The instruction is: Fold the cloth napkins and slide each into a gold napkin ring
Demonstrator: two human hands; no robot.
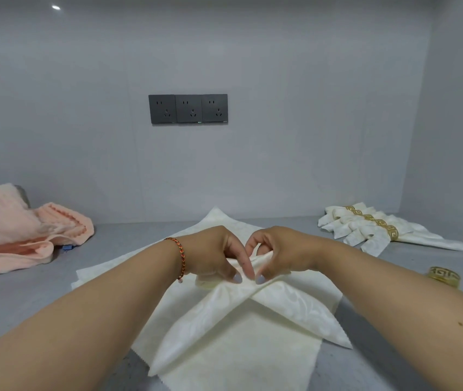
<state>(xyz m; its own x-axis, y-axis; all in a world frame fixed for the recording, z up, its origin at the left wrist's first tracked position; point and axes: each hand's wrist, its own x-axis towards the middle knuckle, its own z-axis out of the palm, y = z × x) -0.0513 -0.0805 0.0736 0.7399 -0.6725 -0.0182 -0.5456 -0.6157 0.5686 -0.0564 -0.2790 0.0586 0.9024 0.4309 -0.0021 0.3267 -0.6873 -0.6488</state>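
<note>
Head view: hands [248, 256] hide the napkin [253, 311] pinch point.

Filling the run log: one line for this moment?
step: folding | left hand, right hand: pinch cream cloth napkin | loose gold napkin ring: unused

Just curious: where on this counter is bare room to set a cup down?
Bare grey counter shows between the pink towel and the flat napkins. The right is crowded: ringed napkins and a loose gold ring.
</note>
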